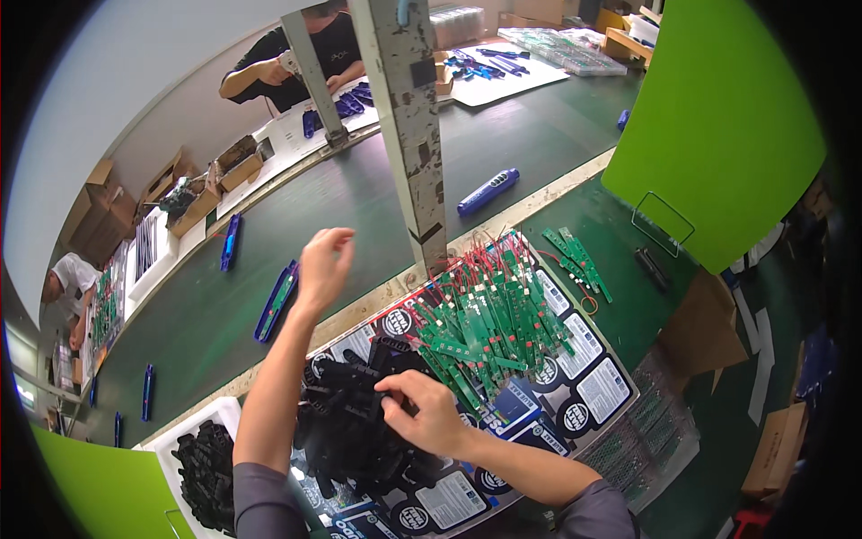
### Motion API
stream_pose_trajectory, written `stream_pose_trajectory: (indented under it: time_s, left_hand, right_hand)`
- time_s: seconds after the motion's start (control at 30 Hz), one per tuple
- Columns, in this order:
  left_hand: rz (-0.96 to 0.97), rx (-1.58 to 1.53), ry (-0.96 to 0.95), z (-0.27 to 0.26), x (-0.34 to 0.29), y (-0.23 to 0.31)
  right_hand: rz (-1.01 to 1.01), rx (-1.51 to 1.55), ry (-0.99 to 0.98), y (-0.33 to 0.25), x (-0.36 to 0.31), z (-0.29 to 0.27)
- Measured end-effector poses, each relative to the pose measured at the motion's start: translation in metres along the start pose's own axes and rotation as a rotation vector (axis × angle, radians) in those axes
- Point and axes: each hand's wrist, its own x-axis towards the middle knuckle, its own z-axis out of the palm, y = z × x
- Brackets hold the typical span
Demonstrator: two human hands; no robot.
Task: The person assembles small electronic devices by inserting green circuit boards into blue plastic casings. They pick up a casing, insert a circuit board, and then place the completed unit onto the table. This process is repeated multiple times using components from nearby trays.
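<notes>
My left hand (325, 268) hovers over the green conveyor belt, fingers loosely bent and apart, holding nothing. Just beside it on the belt lies a long blue casing half (276, 302) with a green circuit board inside. My right hand (426, 415) is at a heap of black plastic parts (346, 431), with thumb and forefinger drawn together on one of them; the fingertips partly hide it. Right of the heap lies a pile of green circuit boards (489, 328) with red wires. Both rest on a printed sheet (600, 393).
A metal post (415, 153) stands at the belt's near edge. A closed blue device (488, 191) and more blue casings (231, 242) lie on the belt (359, 207). A white tray (232, 415) holds black parts. Green panels (718, 126) flank the bench. Across the belt, a person (301, 63) holds a tool.
</notes>
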Motion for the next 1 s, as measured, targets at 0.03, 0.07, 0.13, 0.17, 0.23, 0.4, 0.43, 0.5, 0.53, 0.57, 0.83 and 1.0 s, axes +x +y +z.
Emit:
stream_pose_trajectory:
  time_s: [0.03,0.07,0.13,0.17,0.23,0.4,0.43,0.5,0.53,0.57,0.83,1.0]
  left_hand:
    - [-0.035,-0.130,-0.048,0.018,0.015,0.013]
    - [-0.041,-0.156,-0.108,0.035,0.030,0.020]
    - [-0.040,-0.254,-0.211,0.068,0.058,0.025]
    - [-0.033,-0.325,-0.254,0.085,0.072,0.027]
    - [-0.025,-0.379,-0.315,0.115,0.094,0.034]
    - [0.089,-0.253,-0.468,0.156,0.128,0.063]
    - [0.097,-0.261,-0.508,0.159,0.132,0.062]
    - [0.139,-0.265,-0.526,0.167,0.134,0.054]
    - [0.164,-0.261,-0.531,0.167,0.136,0.052]
    - [0.160,-0.253,-0.540,0.168,0.137,0.051]
    - [-0.182,-0.469,-0.518,0.099,0.106,0.043]
    - [-0.536,-0.923,-0.368,-0.004,0.030,0.022]
  right_hand:
    - [-0.022,-0.018,0.003,0.000,-0.001,0.001]
    - [-0.043,-0.010,0.010,0.001,-0.001,0.002]
    - [-0.055,-0.007,-0.003,-0.001,0.000,0.002]
    - [-0.091,-0.030,-0.013,0.005,-0.001,0.002]
    - [-0.108,-0.008,0.006,0.006,0.002,0.002]
    - [-0.072,0.025,-0.023,0.010,0.001,0.000]
    - [-0.067,0.031,-0.025,0.009,0.003,-0.001]
    - [-0.054,0.044,-0.033,0.008,0.003,-0.002]
    - [-0.050,0.043,-0.032,0.008,0.004,-0.003]
    - [-0.045,0.043,-0.033,0.007,0.003,-0.003]
    - [-0.089,-0.029,0.011,0.011,0.007,-0.005]
    - [0.013,0.019,0.027,-0.002,0.009,-0.003]
